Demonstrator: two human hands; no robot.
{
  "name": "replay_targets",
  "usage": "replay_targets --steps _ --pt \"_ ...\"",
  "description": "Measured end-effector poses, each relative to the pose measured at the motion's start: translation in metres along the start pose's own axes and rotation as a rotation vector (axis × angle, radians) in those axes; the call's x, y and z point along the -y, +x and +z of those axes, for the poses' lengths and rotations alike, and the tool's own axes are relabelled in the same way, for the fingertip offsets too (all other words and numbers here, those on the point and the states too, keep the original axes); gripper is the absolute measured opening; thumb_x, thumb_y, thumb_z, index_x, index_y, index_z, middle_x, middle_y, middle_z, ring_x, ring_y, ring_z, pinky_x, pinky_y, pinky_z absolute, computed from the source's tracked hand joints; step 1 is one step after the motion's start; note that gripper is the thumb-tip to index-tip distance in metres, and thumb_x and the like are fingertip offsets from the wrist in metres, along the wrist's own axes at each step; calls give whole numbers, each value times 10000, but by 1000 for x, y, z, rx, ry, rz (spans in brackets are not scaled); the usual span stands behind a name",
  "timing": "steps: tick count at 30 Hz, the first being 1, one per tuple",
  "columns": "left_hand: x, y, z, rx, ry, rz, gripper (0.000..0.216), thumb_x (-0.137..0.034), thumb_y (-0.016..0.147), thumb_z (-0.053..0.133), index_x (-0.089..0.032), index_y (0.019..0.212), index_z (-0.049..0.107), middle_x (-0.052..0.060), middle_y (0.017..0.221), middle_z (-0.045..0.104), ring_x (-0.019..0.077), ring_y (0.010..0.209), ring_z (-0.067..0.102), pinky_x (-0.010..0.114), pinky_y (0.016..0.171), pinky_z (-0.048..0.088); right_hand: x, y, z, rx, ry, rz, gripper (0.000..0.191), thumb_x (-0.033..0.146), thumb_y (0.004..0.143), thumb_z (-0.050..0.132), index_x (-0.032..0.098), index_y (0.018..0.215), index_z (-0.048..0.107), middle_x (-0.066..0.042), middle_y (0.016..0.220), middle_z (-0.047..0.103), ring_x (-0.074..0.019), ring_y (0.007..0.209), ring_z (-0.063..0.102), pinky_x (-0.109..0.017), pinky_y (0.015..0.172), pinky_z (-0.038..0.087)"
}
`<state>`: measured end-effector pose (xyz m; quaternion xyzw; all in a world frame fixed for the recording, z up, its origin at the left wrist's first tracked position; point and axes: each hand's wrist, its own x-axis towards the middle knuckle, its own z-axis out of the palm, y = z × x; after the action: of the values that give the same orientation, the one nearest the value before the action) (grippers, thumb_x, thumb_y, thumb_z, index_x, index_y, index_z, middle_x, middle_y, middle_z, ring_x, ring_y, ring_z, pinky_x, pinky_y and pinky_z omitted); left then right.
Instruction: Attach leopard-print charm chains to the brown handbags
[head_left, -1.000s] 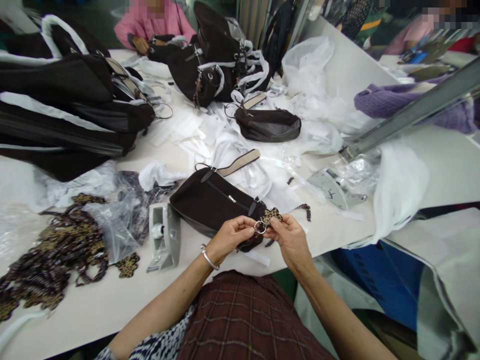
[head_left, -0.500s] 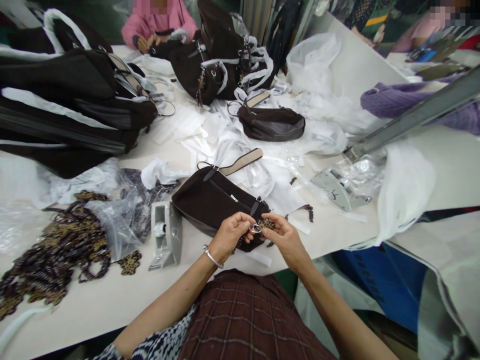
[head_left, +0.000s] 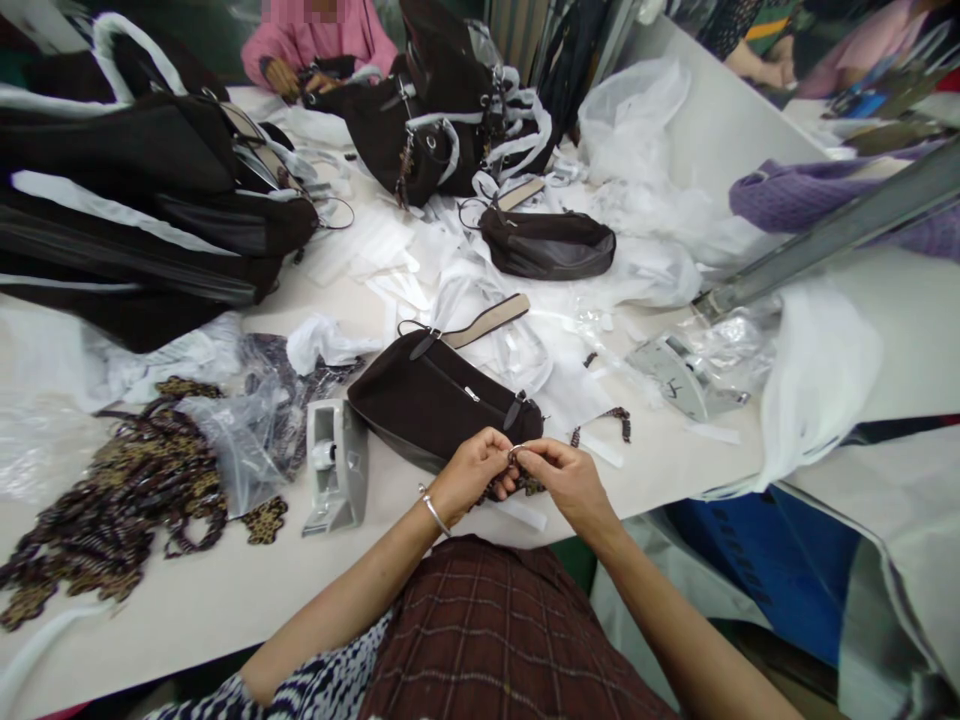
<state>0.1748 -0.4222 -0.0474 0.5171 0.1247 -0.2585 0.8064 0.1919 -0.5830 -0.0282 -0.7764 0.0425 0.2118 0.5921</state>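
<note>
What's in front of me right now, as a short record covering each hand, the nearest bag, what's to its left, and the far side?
Left hand: pinching a small metal ring
Right hand: fingertips at the same ring, exact grip too small to tell
Nearest bag: dark handbag lying on the table, partly behind the hands
To its left: grey tape dispenser, then a heap of patterned charms
Far side: person in pink, dark bags
</note>
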Motion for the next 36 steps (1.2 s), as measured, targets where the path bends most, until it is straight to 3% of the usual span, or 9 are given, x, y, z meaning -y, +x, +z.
replay_targets --steps 5,9,12,16,23,31,36 --pt "-8 -2 -8 -49 401 169 151 -281 858 522 -151 867 599 9 784 603 112 730 562 230 680 454 -8 2 -1 40 251 206 331 458 717 743 148 830 727 -40 712 699 -134 616 593 -254 572 444" --pt "-16 -3 -11 -86 609 228 200 -311 862 524 -151 807 631 9 762 606 113 705 529 215 635 408 -8 2 -1 70 295 251 349 458 679 776 131 793 727 -39 663 683 -113 570 560 -243 548 416" --pt "-16 -1 -10 -84 548 162 248 -379 818 589 -143 741 596 -12 656 568 93 590 481 202 538 363 -8 3 0 110 317 240 344 458 687 771 136 797 729 -42 679 688 -121 588 566 -249 563 416" --pt "-11 4 -11 -105 277 38 309 -427 749 660 -131 713 579 -6 636 585 79 548 500 196 534 402 -11 5 0 163 369 223 351 487 759 697 160 881 731 -34 732 694 -142 654 581 -266 612 425" --pt "-4 7 -20 -84 -10 -90 345 -425 689 740 -110 759 618 9 638 613 59 510 532 177 520 445 -12 5 -1 75 194 101 288 448 784 679 176 865 731 -35 850 707 -175 815 583 -308 784 426" --pt "-4 7 -16 -70 -73 -98 364 -432 690 754 -112 789 611 28 681 639 71 569 574 169 544 473 -6 5 6 66 206 71 270 437 768 695 184 858 708 -19 815 687 -159 777 564 -279 731 423" --pt "-9 10 -15 -94 185 -3 359 -473 768 651 -117 746 621 26 660 620 70 527 548 148 447 434 -12 11 3 44 246 172 304 455 746 706 158 713 654 17 637 592 -107 599 457 -247 583 345"
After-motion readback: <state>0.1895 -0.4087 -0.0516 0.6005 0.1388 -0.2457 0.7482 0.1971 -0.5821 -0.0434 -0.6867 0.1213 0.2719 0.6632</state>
